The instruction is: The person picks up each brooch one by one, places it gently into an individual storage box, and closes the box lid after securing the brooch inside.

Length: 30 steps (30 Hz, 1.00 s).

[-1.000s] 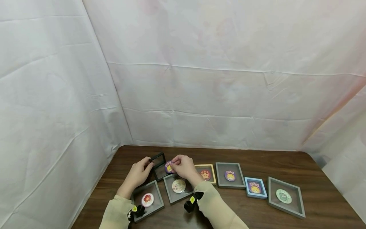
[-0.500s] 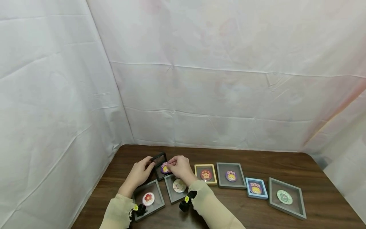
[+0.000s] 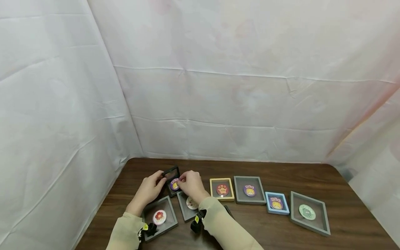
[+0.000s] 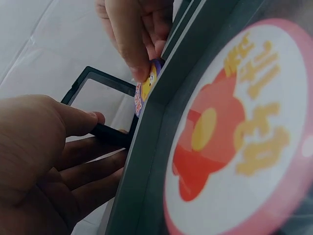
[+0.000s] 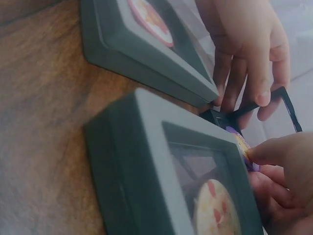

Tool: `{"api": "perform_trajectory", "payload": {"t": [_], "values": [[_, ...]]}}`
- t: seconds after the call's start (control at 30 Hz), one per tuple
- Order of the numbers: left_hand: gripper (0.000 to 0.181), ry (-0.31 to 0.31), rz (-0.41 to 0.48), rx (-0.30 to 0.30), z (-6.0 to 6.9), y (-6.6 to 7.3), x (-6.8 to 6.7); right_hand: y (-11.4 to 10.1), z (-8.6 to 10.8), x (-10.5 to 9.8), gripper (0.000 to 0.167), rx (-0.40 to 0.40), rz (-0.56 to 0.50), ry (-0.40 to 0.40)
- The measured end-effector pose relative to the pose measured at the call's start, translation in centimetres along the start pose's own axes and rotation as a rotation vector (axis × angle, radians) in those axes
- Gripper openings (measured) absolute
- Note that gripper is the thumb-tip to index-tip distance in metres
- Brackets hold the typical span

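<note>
My left hand (image 3: 146,190) grips the raised lid of a small black display frame (image 3: 171,172), thumb on one side of its rim and fingers behind. Between thumb and fingers of my right hand (image 3: 191,185) is a round purple badge (image 3: 174,184) with a yellow animal face. It lies at the black frame's lower half; the left wrist view shows the badge (image 4: 145,89) tilted, and I cannot tell if it touches the inside. Just in front are a grey frame holding a red flower badge (image 3: 159,217) and another with a cream badge (image 3: 190,203), partly covered by my right hand.
To the right stand a yellow frame (image 3: 212,189), a grey frame (image 3: 258,201), a blue frame (image 3: 282,212) and a larger grey frame (image 3: 325,217), each with a badge. A dark object (image 3: 229,210) shows partly behind my right sleeve. White cloth (image 3: 206,142) hangs behind the table.
My right hand has moved left with the purple badge, from beside the black frame to its lower half. The left hand keeps its grip on the lid.
</note>
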<state>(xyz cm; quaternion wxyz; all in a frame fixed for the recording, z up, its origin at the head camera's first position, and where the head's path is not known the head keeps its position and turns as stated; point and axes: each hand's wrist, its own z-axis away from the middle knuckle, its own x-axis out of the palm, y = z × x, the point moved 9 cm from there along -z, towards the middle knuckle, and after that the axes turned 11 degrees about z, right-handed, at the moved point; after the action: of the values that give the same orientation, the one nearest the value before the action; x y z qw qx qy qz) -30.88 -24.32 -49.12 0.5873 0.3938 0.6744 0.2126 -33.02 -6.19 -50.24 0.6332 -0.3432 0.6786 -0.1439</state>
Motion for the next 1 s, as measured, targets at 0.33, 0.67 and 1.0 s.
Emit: {"api": "perform_trajectory", "payload": {"t": [0.33,0.67,1.0], "values": [[0.010,-0.007,0.004,-0.049,0.4,-0.9,-0.4,-1.0,0.4,0.2,0.010,-0.044,0.075,0.019],[0.011,-0.010,-0.002,-0.038,0.2,-0.8,-0.4,-0.5,0.5,0.2,0.010,-0.065,0.086,0.021],[0.010,-0.007,-0.005,-0.034,0.4,-1.0,-0.2,1.4,0.5,-1.6,0.006,-0.066,0.055,0.029]]}}
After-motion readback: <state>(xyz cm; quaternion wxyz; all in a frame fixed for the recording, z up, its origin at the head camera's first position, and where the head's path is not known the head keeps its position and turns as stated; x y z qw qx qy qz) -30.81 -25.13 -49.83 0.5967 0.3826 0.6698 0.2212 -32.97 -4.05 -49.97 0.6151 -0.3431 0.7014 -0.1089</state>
